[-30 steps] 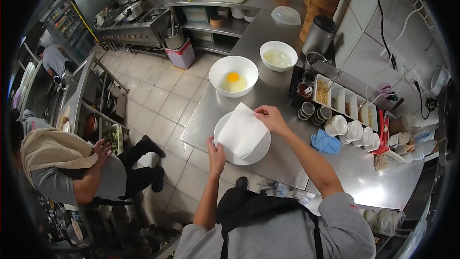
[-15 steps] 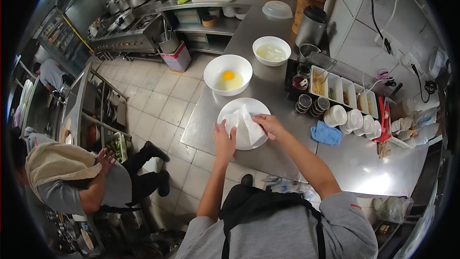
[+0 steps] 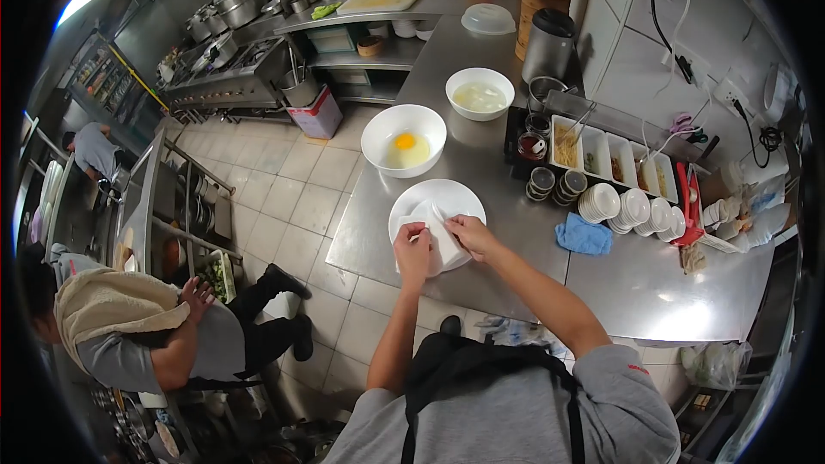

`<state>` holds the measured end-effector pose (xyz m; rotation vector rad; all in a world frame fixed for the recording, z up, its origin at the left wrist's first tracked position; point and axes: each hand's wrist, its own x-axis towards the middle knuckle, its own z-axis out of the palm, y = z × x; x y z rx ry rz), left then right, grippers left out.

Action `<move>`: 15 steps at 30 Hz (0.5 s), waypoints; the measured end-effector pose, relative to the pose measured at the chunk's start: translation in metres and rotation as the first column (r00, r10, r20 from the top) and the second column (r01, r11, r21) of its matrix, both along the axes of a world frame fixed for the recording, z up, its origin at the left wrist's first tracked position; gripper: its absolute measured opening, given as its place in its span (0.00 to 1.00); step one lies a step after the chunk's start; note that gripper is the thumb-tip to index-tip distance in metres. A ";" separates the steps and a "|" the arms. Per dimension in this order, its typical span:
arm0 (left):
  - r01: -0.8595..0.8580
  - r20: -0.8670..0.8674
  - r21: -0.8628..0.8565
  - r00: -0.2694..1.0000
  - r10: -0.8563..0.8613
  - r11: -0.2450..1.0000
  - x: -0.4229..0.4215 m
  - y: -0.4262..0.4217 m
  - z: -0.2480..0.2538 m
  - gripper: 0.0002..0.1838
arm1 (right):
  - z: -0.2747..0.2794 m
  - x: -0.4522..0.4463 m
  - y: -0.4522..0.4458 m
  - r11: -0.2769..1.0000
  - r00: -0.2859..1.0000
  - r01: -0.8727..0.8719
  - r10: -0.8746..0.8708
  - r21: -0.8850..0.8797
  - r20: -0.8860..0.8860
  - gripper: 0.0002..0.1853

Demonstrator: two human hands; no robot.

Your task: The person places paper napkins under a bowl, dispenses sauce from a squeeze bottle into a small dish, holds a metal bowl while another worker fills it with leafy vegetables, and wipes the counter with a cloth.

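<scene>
Sheet (image 3: 444, 251), white and folded, is over the plate (image 3: 465, 196) on the metal surface (image 3: 524, 262) — left hand (image 3: 413, 253) and right hand (image 3: 475, 238) each pinch it, fingers drawn in. Just beyond the plate stands a bowl (image 3: 375, 143) holding raw egg (image 3: 406, 144).

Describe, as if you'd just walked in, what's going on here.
A person's left grip and right grip both hold a white sheet over a plate on the counter. Beyond the plate stands a bowl with a raw egg in it, and farther off, a second bowl with pale contents. Another person is over on the left.
</scene>
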<state>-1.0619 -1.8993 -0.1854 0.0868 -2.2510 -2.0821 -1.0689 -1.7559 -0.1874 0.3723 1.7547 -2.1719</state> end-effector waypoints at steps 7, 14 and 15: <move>0.035 0.195 0.130 0.979 -0.060 0.991 0.005 0.007 0.037 0.13 | 0.009 0.001 0.016 0.974 0.983 -0.112 0.138 0.197 -0.122 0.13; -0.124 0.143 0.215 0.985 0.094 0.969 -0.001 -0.012 0.023 0.09 | 0.042 -0.003 0.017 0.960 0.966 0.150 -0.090 0.238 -0.244 0.12; -0.184 0.081 0.216 0.982 0.170 0.959 -0.001 -0.020 0.025 0.08 | 0.055 -0.010 0.025 0.933 0.896 0.306 -0.216 0.187 -0.389 0.12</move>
